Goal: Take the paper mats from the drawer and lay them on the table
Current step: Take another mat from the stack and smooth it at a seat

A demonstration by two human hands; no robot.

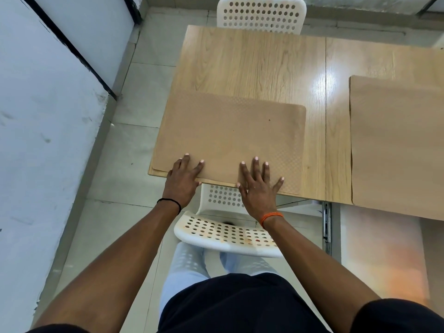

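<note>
You are pressing both hands, left (183, 179) and right (258, 186), flat and empty on the mat (230, 138), its long axis lying along the table's (252, 66) near edge.

Bare forearms, short dark sleeves, a thin black band (171, 203) on the left wrist, an orange thread band (271, 216) on the right, dark shirt, pale trousers (185, 267).

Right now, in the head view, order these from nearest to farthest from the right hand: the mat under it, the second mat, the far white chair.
1. Mat: under the right hand, touching.
2. Second mat: to the right.
3. Far white chair: across the table.
</note>
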